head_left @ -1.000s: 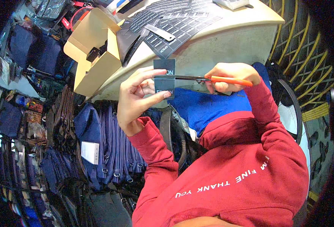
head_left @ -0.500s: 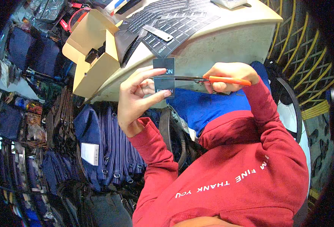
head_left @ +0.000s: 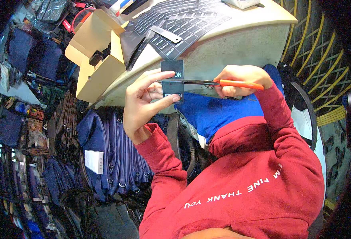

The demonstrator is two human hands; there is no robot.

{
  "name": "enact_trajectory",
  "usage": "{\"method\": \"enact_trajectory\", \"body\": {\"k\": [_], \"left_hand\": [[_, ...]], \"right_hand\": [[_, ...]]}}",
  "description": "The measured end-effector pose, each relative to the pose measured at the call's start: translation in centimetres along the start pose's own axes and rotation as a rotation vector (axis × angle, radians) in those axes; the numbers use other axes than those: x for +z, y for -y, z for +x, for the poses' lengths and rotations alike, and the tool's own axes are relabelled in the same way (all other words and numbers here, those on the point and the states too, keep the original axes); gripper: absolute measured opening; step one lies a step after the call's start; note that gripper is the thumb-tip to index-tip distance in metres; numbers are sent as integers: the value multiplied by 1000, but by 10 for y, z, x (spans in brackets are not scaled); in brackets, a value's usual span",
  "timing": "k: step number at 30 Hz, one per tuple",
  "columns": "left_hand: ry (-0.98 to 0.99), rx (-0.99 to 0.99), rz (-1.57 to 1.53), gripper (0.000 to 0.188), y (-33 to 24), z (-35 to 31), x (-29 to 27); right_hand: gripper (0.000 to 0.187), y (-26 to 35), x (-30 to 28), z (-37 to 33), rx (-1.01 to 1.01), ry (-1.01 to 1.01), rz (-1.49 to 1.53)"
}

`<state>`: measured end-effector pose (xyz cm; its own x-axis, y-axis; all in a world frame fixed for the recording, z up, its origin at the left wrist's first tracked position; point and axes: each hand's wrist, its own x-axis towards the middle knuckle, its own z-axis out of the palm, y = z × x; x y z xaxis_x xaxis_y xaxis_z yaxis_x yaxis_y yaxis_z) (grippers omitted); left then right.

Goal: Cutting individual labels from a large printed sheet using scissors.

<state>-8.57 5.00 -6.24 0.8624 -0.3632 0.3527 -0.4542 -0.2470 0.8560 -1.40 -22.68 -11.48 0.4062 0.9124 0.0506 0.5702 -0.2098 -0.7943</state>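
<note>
To your left, a navy bundle of hanging straps (head_left: 125, 147) carries a white tag (head_left: 94, 161), and above it an open cardboard box (head_left: 100, 79) stands at the edge of the counter (head_left: 259, 18). Further right on the counter, dark printed sheets (head_left: 183, 32) lie overlapping, with a flat silver ruler-like piece (head_left: 165, 34) on top; their rows look largely undivided, so most of that material appears uncut. Your left hand (head_left: 139, 101) comes next, holding up a dark printed strip (head_left: 176, 87) in front of the counter's edge; it seems to be a separate piece already. Its upper and lower parts stand in line on either side of the blades, so the cut across it looks at most under way; whether the blades have gone through, you cannot tell from this view. Your left fingers pinch the strip from its left side: the index finger presses on the part above the blades and the thumb on the part below, with the other fingers curled behind. The orange-handled scissors (head_left: 239, 83) reach in from the right, blades lying across the strip between finger and thumb. At the right, your right hand (head_left: 243, 75) is wrapped around the handles, its fingers gripping them well apart from the strip, above blue cloth (head_left: 223, 113).
</note>
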Motion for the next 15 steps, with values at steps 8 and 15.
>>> {"method": "enact_trajectory", "body": {"k": [8,15], "left_hand": [[10,-12,-13,53,-1,0,1],[16,15,6,53,-2,-1,2]], "right_hand": [[42,5,2,-1,4,-49,-40],[42,10,2,-2,88,-31,54]]}}
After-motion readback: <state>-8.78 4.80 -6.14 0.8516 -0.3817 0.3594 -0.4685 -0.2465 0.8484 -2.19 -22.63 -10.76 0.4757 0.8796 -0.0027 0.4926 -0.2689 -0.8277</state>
